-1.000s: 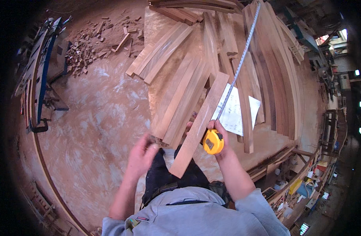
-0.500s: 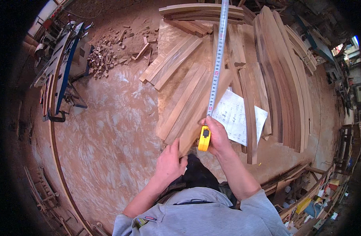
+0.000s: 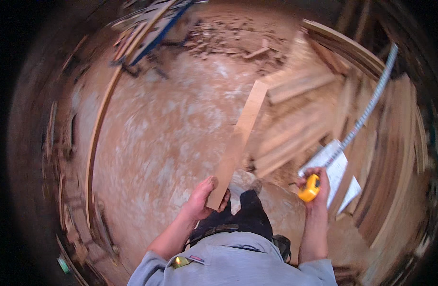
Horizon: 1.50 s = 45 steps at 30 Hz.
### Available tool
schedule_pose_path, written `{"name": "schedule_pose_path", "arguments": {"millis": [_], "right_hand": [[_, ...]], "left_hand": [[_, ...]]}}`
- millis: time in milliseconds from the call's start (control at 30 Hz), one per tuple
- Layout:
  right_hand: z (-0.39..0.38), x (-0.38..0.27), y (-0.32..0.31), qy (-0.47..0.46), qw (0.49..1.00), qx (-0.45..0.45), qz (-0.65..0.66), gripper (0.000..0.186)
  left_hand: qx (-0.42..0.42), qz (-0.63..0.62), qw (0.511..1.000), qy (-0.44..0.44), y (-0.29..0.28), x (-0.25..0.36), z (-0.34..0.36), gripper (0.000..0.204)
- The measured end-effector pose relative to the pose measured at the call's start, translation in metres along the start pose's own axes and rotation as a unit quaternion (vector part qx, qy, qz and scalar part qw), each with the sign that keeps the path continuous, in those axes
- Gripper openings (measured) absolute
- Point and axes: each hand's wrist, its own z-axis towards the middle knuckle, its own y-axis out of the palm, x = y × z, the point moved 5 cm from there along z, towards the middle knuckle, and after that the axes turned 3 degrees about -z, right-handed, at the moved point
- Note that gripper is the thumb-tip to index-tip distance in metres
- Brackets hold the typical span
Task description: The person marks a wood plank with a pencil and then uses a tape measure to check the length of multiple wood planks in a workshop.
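My left hand point(image 3: 202, 198) grips the near end of a long flat wooden board point(image 3: 241, 138), thumb on top and fingers beneath. The board slants away from me, its far end up and to the right. Off to the right, my right hand point(image 3: 319, 183) is closed around a yellow tape measure point(image 3: 309, 188). Its metal blade point(image 3: 367, 109) is pulled out a long way, bending toward the far right, apart from the board. Under the blade, near my right hand, lies a white paper sheet point(image 3: 351, 186) with handwriting, partly covered by a wood strip.
Planks point(image 3: 295, 128) lie in groups to the right of the board, with long curved pieces point(image 3: 391, 157) at the far right. Small offcuts point(image 3: 228, 40) are scattered at the back. A blue-edged machine table point(image 3: 159, 31) stands at the far left, and a long strip point(image 3: 97, 143) lies along the left.
My view has turned left. My hands have moved apart: the left holds the board farther from the tape, and the right has carried the tape measure rightward, its blade now bent.
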Motion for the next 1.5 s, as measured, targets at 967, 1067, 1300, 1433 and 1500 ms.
{"name": "schedule_pose_path", "arguments": {"millis": [967, 1067, 1300, 1433, 1500], "right_hand": [[-0.335, 0.665, 0.269, 0.432, 0.703, -0.367, -0.43, 0.038], [-0.379, 0.734, 0.303, 0.423, 0.696, -0.364, -0.452, 0.041], [-0.47, 0.891, 0.381, 0.576, 0.628, -0.362, -0.378, 0.039], [-0.508, 0.979, 0.42, 0.595, 0.592, -0.381, -0.388, 0.044], [-0.523, 1.019, 0.436, 0.557, 0.598, -0.394, -0.421, 0.045]], "left_hand": [[0.394, -0.396, 0.587, 0.586, -0.475, -0.134, -0.638, 0.038], [0.442, -0.374, 0.568, 0.584, -0.522, -0.141, -0.681, 0.035], [0.548, -0.372, 0.475, 0.579, -0.611, -0.121, -0.784, 0.03], [0.585, -0.373, 0.46, 0.554, -0.669, -0.11, -0.825, 0.031], [0.577, -0.385, 0.464, 0.551, -0.704, -0.11, -0.842, 0.033]]}}
